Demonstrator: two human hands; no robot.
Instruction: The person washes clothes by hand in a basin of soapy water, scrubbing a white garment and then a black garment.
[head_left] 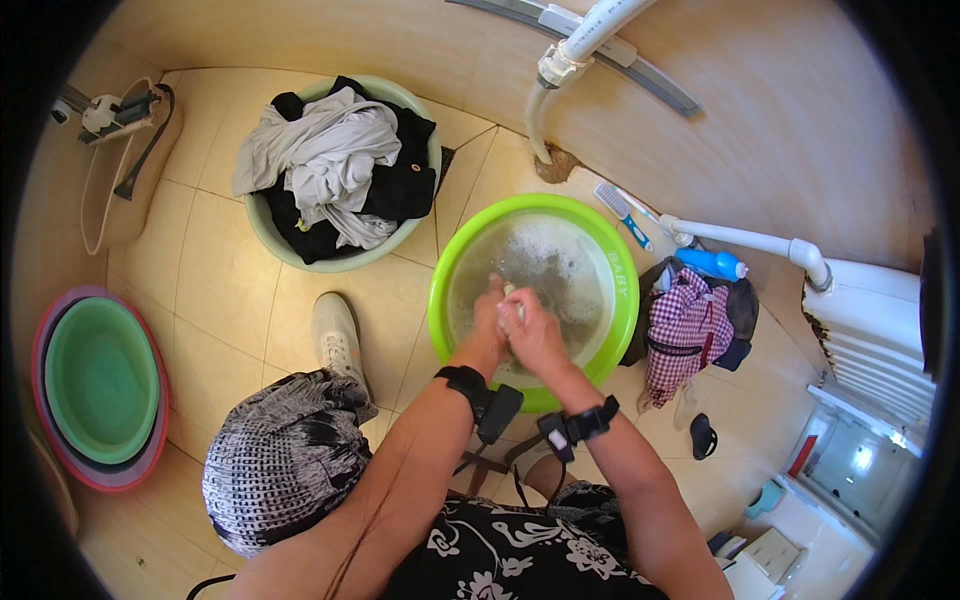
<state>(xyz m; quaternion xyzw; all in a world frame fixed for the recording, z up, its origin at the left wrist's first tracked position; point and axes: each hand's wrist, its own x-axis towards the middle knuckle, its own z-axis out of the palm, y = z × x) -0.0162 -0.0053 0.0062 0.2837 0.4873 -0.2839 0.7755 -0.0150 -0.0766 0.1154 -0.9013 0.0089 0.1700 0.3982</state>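
Observation:
A bright green basin (618,262) full of soapy, foamy water stands on the tiled floor in front of me. Both my hands are inside it, pressed together. My left hand (489,318) and my right hand (530,328) are closed around a small pale piece of cloth (509,291) that pokes out between them just above the water. Each wrist wears a black strap with a small device.
A pale green tub (262,228) piled with grey, white and black clothes stands at the upper left. Stacked basins (100,385) lie at the left. A checked garment (685,330), blue bottle (712,264) and scrub brush (620,212) sit right of the basin, by white pipes.

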